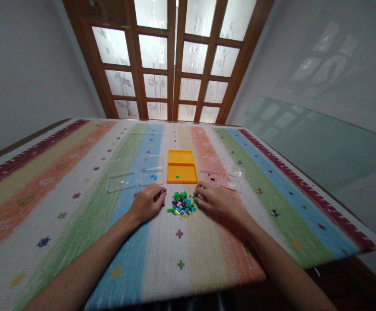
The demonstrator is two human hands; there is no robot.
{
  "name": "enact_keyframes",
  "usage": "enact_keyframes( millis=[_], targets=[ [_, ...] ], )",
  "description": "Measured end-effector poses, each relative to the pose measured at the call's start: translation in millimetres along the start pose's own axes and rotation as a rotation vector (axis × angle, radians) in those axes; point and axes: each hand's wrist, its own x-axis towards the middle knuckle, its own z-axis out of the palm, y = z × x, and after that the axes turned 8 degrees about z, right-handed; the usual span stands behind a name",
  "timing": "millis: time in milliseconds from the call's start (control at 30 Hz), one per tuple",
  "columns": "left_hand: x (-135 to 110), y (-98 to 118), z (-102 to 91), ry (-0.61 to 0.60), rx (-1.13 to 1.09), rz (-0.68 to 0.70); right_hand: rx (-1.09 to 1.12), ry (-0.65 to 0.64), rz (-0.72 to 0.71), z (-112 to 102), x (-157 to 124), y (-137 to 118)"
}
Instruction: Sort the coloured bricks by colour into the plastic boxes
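Observation:
A pile of small toy bricks (183, 204) in green, blue, dark brown, white and yellow lies on the striped tablecloth between my hands. My left hand (147, 202) rests just left of the pile, its fingers curled; whatever they may hold is too small to name. At the pile's right edge is my right hand (214, 198), fingers bent together by some green bricks; I cannot make out what is in them. Beyond the pile sits an orange tray (182, 164) in two sections, with one green brick (177, 177) in its near section.
Left of the tray stand two clear plastic boxes, one with light yellow pieces (122, 182), another with blue bricks (154, 176). On the right, one clear box holds dark red bricks (211, 178) and another white pieces (231, 184). Wooden glazed doors (174, 60) stand behind the table.

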Motion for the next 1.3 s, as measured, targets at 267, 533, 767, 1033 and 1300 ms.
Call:
enact_keyframes(
  millis=[267,533,767,1033,1300],
  targets=[
    [-1,0,0.0,0.000,0.011,0.009,0.061,0.017,0.009,0,-1,-1],
    [-2,0,-0.3,-0.021,0.038,0.012,0.056,-0.016,-0.013,-1,-2,8],
    [-2,-1,1.0,-0.014,0.055,0.031,0.045,-0.025,-0.013,-1,0,11],
    [-2,0,0.5,0.002,0.048,0.057,0.074,-0.095,0.066,-4,0,-2],
    [-2,0,0.9,0.004,0.047,0.060,0.111,-0.083,0.052,-4,0,1]
  ],
)
